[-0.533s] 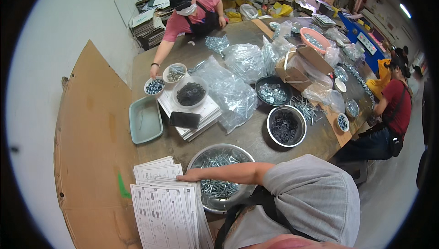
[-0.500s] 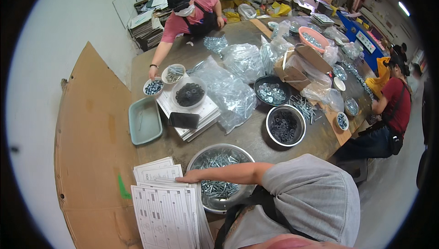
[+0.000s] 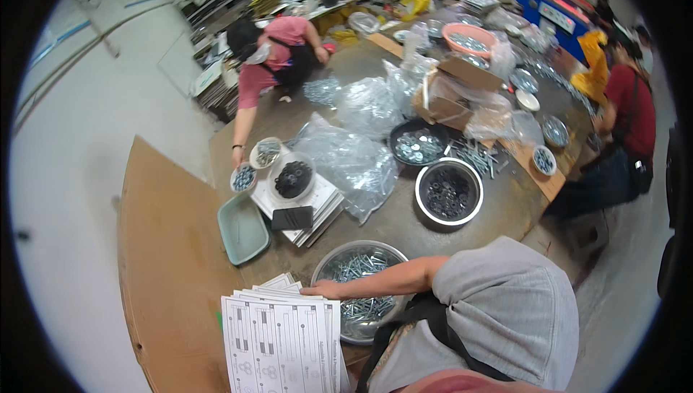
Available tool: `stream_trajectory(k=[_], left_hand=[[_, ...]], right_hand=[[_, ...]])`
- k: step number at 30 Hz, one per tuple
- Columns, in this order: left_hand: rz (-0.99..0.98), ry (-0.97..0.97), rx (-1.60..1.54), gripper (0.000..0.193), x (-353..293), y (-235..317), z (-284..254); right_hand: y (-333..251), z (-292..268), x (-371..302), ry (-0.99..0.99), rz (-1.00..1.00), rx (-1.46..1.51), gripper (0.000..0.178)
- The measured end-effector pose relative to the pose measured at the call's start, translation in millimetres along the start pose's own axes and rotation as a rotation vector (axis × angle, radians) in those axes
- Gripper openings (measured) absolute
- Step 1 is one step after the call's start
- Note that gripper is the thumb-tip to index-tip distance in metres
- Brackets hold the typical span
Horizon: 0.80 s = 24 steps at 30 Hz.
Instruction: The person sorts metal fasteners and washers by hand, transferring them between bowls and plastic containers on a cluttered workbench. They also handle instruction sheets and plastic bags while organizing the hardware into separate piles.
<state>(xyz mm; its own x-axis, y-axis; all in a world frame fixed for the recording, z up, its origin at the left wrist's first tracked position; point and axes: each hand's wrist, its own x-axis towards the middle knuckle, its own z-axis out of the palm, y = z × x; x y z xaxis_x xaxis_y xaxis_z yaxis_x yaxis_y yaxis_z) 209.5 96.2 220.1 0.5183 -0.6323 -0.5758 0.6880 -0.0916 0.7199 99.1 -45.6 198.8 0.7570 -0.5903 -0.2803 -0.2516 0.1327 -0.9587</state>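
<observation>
My right hand (image 3: 317,290) lies flat on the top edge of a stack of printed white sheets (image 3: 281,335) at the table's near edge, fingers pointing left and holding nothing. Its bare forearm crosses over a large steel bowl of silver screws (image 3: 354,263). My grey shirt and a black strap fill the lower right. My left hand is out of view.
A green tray (image 3: 242,228), a clear bowl of black parts (image 3: 292,178) on white boxes, a steel bowl of black washers (image 3: 447,192), clear plastic bags (image 3: 354,162) and a cardboard box (image 3: 447,97) crowd the table. A pink-shirted person (image 3: 278,61) reaches across. A cardboard sheet (image 3: 173,263) lies left.
The view has swung a little. My right hand stays at the top of the paper stack, and the person in pink still leans over the small bowls.
</observation>
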Motion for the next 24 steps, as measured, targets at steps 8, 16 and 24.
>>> stream_trajectory(k=[8, 16, 24], left_hand=[[0.084, -0.134, 0.091, 0.038, 0, 41, 81], [0.116, -0.281, 0.129, 0.038, 8, 54, 189], [0.052, -0.358, 0.003, 0.038, 84, 38, 321]], right_hand=[[-22, -126, -18, 0.249, -0.061, 0.436, 0.062], [-32, -306, -73, 0.597, -0.322, 0.49, 0.053], [-44, -482, -102, 0.674, -0.248, 0.758, 0.058]])
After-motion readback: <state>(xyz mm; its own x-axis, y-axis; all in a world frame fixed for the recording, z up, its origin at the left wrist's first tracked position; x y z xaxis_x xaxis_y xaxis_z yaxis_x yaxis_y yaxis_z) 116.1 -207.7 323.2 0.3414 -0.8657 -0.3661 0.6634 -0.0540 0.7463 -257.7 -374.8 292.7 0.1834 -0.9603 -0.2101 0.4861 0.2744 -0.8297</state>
